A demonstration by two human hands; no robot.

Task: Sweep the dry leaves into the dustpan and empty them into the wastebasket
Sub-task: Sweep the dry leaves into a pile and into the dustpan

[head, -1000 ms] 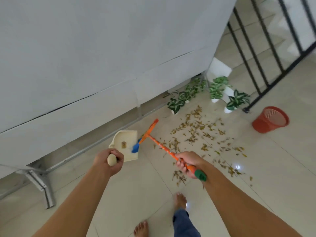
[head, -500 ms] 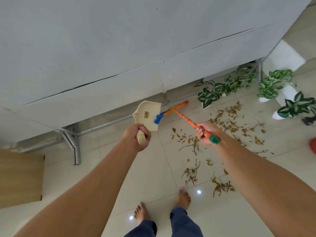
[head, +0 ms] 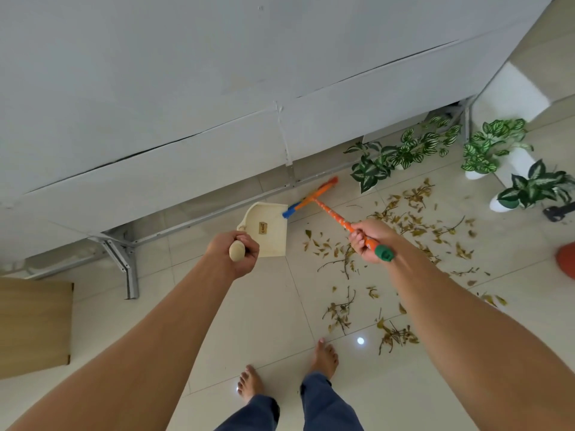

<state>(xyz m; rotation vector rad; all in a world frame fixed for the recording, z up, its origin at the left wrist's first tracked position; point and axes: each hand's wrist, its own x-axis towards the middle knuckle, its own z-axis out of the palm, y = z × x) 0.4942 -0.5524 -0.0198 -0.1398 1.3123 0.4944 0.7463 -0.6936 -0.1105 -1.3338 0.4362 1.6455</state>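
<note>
My left hand grips the wooden handle of a cream dustpan, held above the tiled floor. My right hand grips the orange broom near its green end cap; its orange and blue head lies beside the dustpan's far edge, near the wall. Dry leaves and twigs lie scattered over the tiles to the right of the dustpan, some near my bare feet. Only an edge of the red wastebasket shows at the right border.
A grey wall panel on metal brackets runs along the far side. Potted plants in white pots stand at the far right. A wooden board lies at the left. My bare feet stand on the tiles below.
The view has swung left, so the wastebasket slid from the right side to the border. Both hands keep their grips; the broom head stays beside the dustpan.
</note>
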